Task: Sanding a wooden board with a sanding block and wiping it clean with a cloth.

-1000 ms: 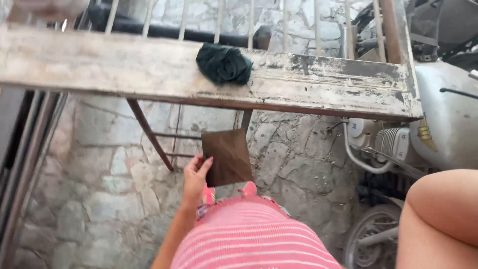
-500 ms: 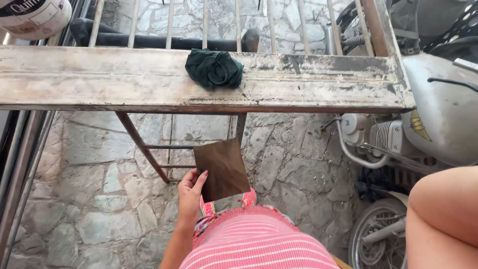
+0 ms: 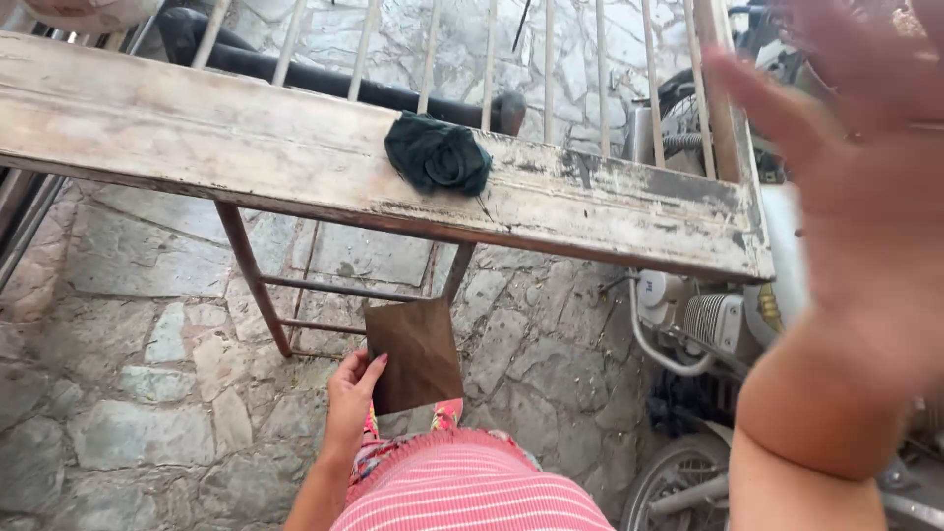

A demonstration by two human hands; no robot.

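My left hand (image 3: 349, 393) holds a brown square sheet, like sandpaper (image 3: 415, 352), by its left edge, low in front of my pink striped top. My right hand (image 3: 851, 187) is raised close to the camera at the right, blurred, fingers spread and holding nothing. A weathered white-painted wooden frame with metal bars (image 3: 295, 157) lies across in front of me. A crumpled dark green cloth (image 3: 438, 155) rests on its wide plank.
A rusty metal stand (image 3: 254, 275) carries the frame. A motorcycle (image 3: 708, 324) is parked at the right, its wheel (image 3: 659, 492) near my legs. The ground is stone paving (image 3: 128, 374). A dark pipe (image 3: 334, 79) lies beyond the frame.
My right arm has swung up from the lower right into the upper right, hand spread near the camera. The view has shifted slightly; the left hand still holds the brown sheet.
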